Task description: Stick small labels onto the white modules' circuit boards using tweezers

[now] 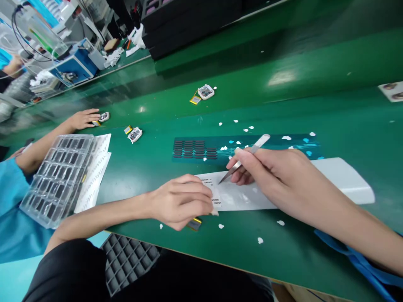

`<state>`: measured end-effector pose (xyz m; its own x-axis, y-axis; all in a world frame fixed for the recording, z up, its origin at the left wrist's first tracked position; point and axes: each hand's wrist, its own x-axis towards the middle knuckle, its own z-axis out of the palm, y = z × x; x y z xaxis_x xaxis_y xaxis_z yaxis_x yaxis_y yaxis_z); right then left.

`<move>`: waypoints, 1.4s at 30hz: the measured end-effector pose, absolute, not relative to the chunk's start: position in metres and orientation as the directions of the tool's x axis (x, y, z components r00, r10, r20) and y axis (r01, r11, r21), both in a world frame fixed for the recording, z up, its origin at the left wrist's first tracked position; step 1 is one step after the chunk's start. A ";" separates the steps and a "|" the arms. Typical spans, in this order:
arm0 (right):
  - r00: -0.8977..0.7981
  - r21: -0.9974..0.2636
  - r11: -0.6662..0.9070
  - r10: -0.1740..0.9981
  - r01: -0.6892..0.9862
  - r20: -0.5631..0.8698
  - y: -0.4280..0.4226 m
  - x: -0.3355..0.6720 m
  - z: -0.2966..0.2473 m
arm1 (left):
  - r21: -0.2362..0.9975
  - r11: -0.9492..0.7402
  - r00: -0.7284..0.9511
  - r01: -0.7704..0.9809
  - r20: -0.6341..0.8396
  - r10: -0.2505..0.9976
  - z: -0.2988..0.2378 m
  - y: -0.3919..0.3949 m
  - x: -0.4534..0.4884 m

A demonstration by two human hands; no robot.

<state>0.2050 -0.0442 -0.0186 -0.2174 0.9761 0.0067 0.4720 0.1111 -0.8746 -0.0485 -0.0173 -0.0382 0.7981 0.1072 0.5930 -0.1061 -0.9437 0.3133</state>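
My right hand [277, 174] pinches metal tweezers [244, 159] whose tip rests on a white label strip [239, 195] lying on the green bench. My left hand [181, 201] is curled shut at the strip's left end, fingers pressed on it, with a small yellow-edged component [194, 224] under the hand. Just beyond lies a teal sheet [220, 147] carrying rows of small dark pads.
A clear plastic tray [58, 178] of small parts sits at the left on white papers [94, 172]. A neighbour's hand [83, 118] rests by a small module [103, 116]. More modules [135, 134] [205, 91] lie farther back. White scraps dot the bench. A dark grid tray [126, 258] sits on my lap.
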 end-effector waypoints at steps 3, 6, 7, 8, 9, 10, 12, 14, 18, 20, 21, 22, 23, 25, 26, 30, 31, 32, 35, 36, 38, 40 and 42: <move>-0.234 -0.894 0.066 0.971 0.443 -0.044 -0.044 0.204 -0.016 | 0.267 -0.964 0.785 -0.017 0.600 0.152 -0.048 -0.019 -0.047; -0.253 -0.906 0.048 0.965 0.420 -0.067 -0.043 0.203 -0.015 | 0.316 -0.948 0.796 0.029 0.567 0.213 -0.049 -0.020 -0.049; -0.258 -0.907 0.040 0.963 0.420 -0.077 -0.043 0.203 -0.015 | 0.328 -0.944 0.798 0.034 0.560 0.223 -0.049 -0.020 -0.049; -0.265 -0.906 0.035 0.960 0.422 -0.086 -0.043 0.203 -0.015 | 0.337 -0.941 0.798 0.038 0.556 0.231 -0.049 -0.020 -0.050; -0.273 -0.906 0.033 0.958 0.422 -0.092 -0.043 0.203 -0.016 | 0.343 -0.938 0.797 0.041 0.555 0.238 -0.049 -0.021 -0.050; -0.279 -0.906 0.031 0.955 0.421 -0.097 -0.042 0.203 -0.017 | 0.349 -0.936 0.796 0.044 0.554 0.244 -0.049 -0.021 -0.050; -0.292 -0.911 0.025 0.951 0.411 -0.106 -0.041 0.204 -0.019 | 0.360 -0.932 0.794 0.044 0.553 0.251 -0.050 -0.021 -0.050; -0.301 -0.927 -0.007 0.945 0.375 -0.129 -0.039 0.205 -0.021 | 0.368 -0.929 0.792 0.042 0.555 0.256 -0.052 -0.022 -0.050; -0.265 -0.967 -0.118 0.948 0.226 -0.178 -0.035 0.206 -0.022 | 0.430 -0.901 0.787 0.057 0.536 0.306 -0.049 -0.022 -0.049; -0.194 -0.976 -0.125 0.968 0.177 -0.159 -0.034 0.207 -0.019 | 0.538 -0.841 0.787 0.065 0.491 0.374 -0.045 -0.021 -0.048; -0.163 -0.978 -0.113 0.976 0.174 -0.142 -0.035 0.207 -0.017 | 0.597 -0.800 0.782 0.069 0.466 0.415 -0.043 -0.021 -0.048; -0.143 -0.977 -0.099 0.982 0.187 -0.126 -0.035 0.207 -0.016 | 0.645 -0.760 0.771 0.073 0.447 0.454 -0.042 -0.021 -0.048; -0.143 -0.974 -0.090 0.982 0.210 -0.122 -0.036 0.207 -0.015 | 0.679 -0.730 0.759 0.080 0.433 0.486 -0.040 -0.020 -0.047; -0.166 -0.959 -0.092 0.976 0.268 -0.140 -0.037 0.208 -0.015 | 0.702 -0.707 0.739 0.088 0.429 0.519 -0.039 -0.019 -0.047; -0.185 -0.949 -0.096 0.970 0.299 -0.156 -0.038 0.208 -0.016 | 0.698 -0.710 0.741 0.090 0.429 0.517 -0.039 -0.018 -0.048; -0.247 -0.920 -0.074 0.952 0.384 -0.179 -0.039 0.208 -0.022 | 0.651 -0.753 0.781 0.095 0.420 0.462 -0.042 -0.014 -0.049; -0.253 -0.918 -0.069 0.951 0.390 -0.180 -0.039 0.208 -0.024 | 0.651 -0.753 0.787 0.099 0.412 0.460 -0.043 -0.014 -0.050; -0.251 -0.917 -0.068 0.952 0.393 -0.178 -0.038 0.208 -0.024 | 0.656 -0.748 0.789 0.102 0.404 0.463 -0.044 -0.014 -0.050; -0.228 -0.913 -0.077 0.957 0.401 -0.181 -0.038 0.208 -0.023 | 0.675 -0.729 0.785 0.110 0.391 0.480 -0.045 -0.014 -0.050; -0.214 -0.910 -0.080 0.960 0.407 -0.180 -0.037 0.209 -0.023 | 0.674 -0.730 0.785 0.111 0.391 0.480 -0.045 -0.014 -0.050; -0.189 -0.904 -0.083 0.966 0.419 -0.176 -0.038 0.210 -0.021 | 0.672 -0.733 0.784 0.110 0.395 0.479 -0.044 -0.014 -0.050; -0.184 -0.900 -0.061 0.971 0.433 -0.154 -0.038 0.211 -0.020 | 0.669 -0.736 0.784 0.107 0.398 0.477 -0.044 -0.014 -0.050; -0.199 -0.894 -0.027 0.972 0.447 -0.128 -0.039 0.210 -0.020 | 0.664 -0.740 0.787 0.110 0.396 0.473 -0.043 -0.014 -0.050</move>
